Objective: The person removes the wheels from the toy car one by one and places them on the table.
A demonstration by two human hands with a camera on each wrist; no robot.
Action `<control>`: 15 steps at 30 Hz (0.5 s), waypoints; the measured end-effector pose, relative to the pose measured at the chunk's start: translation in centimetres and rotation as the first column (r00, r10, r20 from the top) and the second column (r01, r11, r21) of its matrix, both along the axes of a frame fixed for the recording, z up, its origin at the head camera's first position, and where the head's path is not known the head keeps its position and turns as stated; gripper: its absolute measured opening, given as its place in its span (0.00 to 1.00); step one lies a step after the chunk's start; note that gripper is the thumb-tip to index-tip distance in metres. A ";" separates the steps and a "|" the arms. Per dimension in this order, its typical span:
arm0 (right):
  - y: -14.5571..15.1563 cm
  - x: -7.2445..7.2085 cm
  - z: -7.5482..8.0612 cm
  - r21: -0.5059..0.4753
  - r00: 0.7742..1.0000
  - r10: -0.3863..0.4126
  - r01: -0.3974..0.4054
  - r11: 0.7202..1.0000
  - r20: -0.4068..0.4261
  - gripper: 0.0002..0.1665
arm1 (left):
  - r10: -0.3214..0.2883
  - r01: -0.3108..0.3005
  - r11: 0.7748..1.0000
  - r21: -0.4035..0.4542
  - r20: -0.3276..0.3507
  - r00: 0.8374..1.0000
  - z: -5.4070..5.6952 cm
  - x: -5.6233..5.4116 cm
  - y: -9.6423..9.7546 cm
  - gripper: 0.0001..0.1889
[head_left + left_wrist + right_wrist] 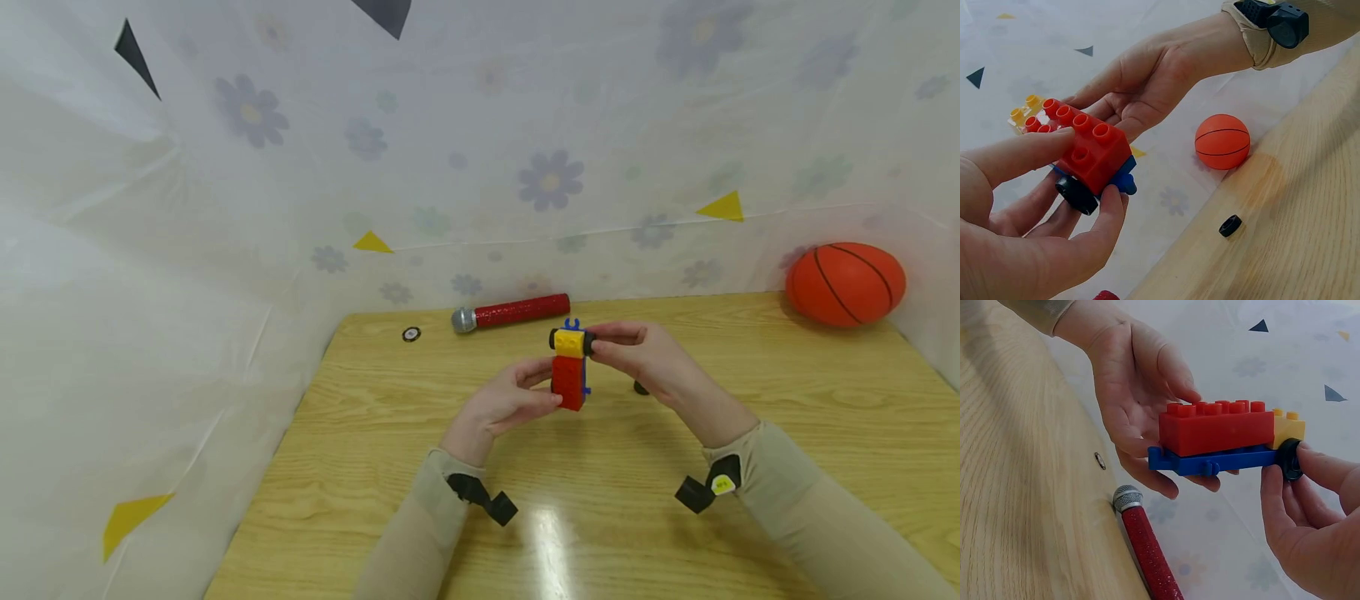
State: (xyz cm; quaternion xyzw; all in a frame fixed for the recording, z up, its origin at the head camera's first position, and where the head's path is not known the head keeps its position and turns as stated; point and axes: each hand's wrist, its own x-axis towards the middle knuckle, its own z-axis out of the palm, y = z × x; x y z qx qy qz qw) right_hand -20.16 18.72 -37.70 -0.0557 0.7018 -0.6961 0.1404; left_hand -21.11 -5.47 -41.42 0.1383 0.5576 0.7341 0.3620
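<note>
A toy car (568, 383) built of bricks is held up over the table between both hands. It has a blue base (1222, 462), a red studded brick (1216, 432) and a yellow brick (1289, 431) at one end. My left hand (508, 396) grips the red end, thumb on the brick's top and fingers underneath, near a black wheel (1077, 194). With thumb and fingers, my right hand (648, 358) pinches another black wheel (1289, 459) at the yellow end. A bare blue axle stub (1211, 467) shows on the base's side. One loose black wheel (1230, 225) lies on the table.
Along the back of the wooden table (360, 500) lies a red microphone (521, 312), with a small round disc (411, 334) left of it. An orange basketball (846, 285) sits at the back right corner. Flower-patterned sheeting (465, 208) hangs behind and at the left.
</note>
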 end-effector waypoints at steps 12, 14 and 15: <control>0.3 0.1 0.1 -0.031 1.000 -0.001 0.002 1.000 0.013 0.28 | 0.056 -0.056 0.998 0.013 -0.024 0.998 -0.4 0.3 0.3 0.34; 0.3 0.0 0.1 -0.047 1.000 -0.002 0.002 0.999 0.016 0.25 | 0.061 -0.060 0.998 0.018 -0.033 0.998 -0.4 0.3 0.3 0.36; 0.4 0.0 0.0 -0.053 1.000 -0.004 0.005 0.999 0.020 0.24 | 0.063 -0.062 0.998 0.021 -0.038 0.997 -0.4 0.3 0.3 0.37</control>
